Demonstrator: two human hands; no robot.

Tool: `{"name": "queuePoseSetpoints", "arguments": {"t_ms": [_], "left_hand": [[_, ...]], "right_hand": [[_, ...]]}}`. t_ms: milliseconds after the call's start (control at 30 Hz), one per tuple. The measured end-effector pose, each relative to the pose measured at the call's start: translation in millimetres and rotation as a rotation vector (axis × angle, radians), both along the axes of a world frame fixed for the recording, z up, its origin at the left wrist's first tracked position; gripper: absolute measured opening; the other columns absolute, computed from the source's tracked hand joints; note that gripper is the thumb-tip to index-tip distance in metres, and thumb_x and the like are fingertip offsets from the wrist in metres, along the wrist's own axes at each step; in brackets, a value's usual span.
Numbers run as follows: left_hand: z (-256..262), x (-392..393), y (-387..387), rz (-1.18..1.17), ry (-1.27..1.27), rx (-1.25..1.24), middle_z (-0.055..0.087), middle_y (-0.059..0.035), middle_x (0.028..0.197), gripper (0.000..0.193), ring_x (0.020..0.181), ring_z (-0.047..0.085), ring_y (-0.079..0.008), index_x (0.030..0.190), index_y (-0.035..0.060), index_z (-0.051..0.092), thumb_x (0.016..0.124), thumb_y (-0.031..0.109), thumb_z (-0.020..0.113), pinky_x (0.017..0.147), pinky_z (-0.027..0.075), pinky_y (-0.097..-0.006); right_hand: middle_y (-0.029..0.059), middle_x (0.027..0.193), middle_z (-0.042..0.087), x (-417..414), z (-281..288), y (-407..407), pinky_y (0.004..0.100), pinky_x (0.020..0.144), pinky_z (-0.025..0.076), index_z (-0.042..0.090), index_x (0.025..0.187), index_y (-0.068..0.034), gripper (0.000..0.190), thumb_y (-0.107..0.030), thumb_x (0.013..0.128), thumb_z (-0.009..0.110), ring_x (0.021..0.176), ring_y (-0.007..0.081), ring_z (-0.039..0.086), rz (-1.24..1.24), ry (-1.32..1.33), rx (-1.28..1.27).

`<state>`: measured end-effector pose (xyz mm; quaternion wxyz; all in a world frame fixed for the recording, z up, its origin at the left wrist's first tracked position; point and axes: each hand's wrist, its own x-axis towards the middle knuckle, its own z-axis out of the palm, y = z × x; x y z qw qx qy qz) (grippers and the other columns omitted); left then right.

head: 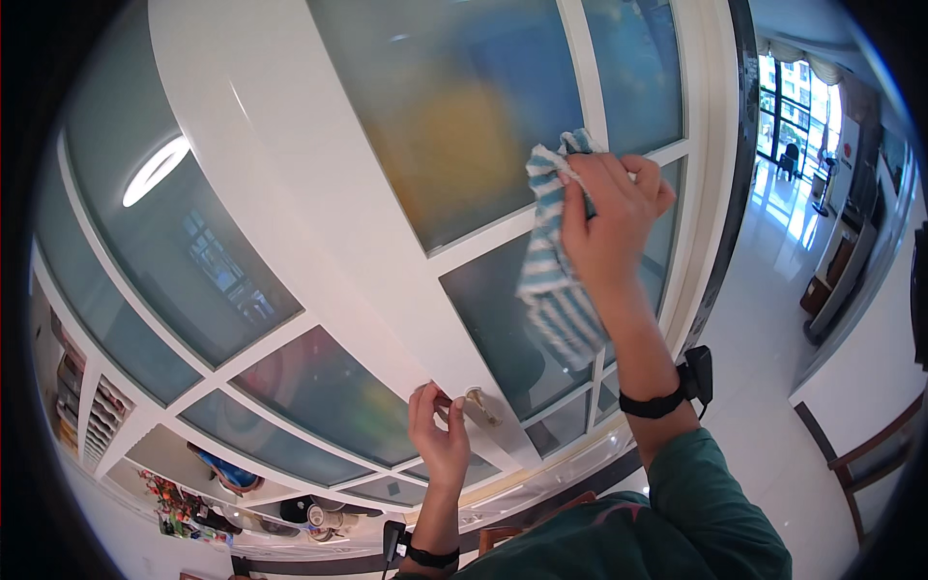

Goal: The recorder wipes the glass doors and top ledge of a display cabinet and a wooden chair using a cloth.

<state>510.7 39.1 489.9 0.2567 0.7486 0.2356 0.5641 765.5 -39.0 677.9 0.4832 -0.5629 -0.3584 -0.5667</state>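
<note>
White double doors (395,290) with frosted glass panes (464,109) and white muntins fill the view before me. My right hand (616,214) grips a blue-and-white striped cloth (554,268) near its top. The cloth hangs down in front of the right door, over a crossing of the muntins and part of the lower pane. Lower down, my left hand (438,438) has its fingers closed around the left door's handle, which they mostly hide. Just right of it, a brass-coloured handle (482,406) stands uncovered on the right door.
At lower left, open shelves (170,453) hold a red-flowered plant (163,496), a blue vessel (228,471) and other items. A glossy tiled floor (754,312) runs toward bright windows (797,109) at right. A wooden chair (881,457) is at the right edge.
</note>
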Motion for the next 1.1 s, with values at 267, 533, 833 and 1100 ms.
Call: {"name": "queuePoseSetpoints", "arguments": {"t_ms": [267,533,833,1100], "left_hand": [[-5,-1,4,-0.008,-0.013,-0.005,0.059,-0.0134,0.1,0.03,0.073,0.056,-0.0182,0.113,-0.0051,0.06,0.084,-0.006,0.069,0.07,0.047,-0.0301],[-6,2,6,-0.018,0.014,0.035,0.059,-0.0126,0.1,0.032,0.073,0.057,-0.0173,0.114,-0.0059,0.058,0.084,-0.005,0.069,0.071,0.048,-0.0295],[4,1,0,-0.02,0.011,0.015,0.059,-0.0122,0.099,0.033,0.074,0.058,-0.0167,0.114,-0.0065,0.057,0.084,-0.005,0.07,0.072,0.048,-0.029],[2,-4,1,0.005,0.003,-0.011,0.06,-0.0132,0.101,0.032,0.075,0.059,-0.0186,0.112,-0.0053,0.061,0.082,-0.009,0.068,0.071,0.049,-0.0295]], "right_hand": [[-0.001,0.089,0.062,-60,12,20,0.0467,0.086,0.033,0.066,0.086,-0.017,0.018,-0.01,0.069,0.067,0.095,0.0261,0.053,0.314,-0.087,-0.145],[0.0001,0.093,0.065,-61,8,21,0.0436,0.086,0.034,0.071,0.086,-0.016,0.017,-0.011,0.07,0.07,0.097,0.0265,0.055,0.282,-0.041,-0.152],[-0.0002,0.1,0.064,-2,4,-1,0.0449,0.083,0.036,0.07,0.095,-0.016,0.019,-0.012,0.077,0.069,0.097,0.026,0.055,0.148,-0.007,-0.057],[0.0119,0.116,0.065,-99,-129,47,0.0525,0.103,0.032,0.064,0.13,-0.01,0.046,-0.034,0.091,0.064,0.107,0.0336,0.056,0.471,0.003,-0.462]]}}
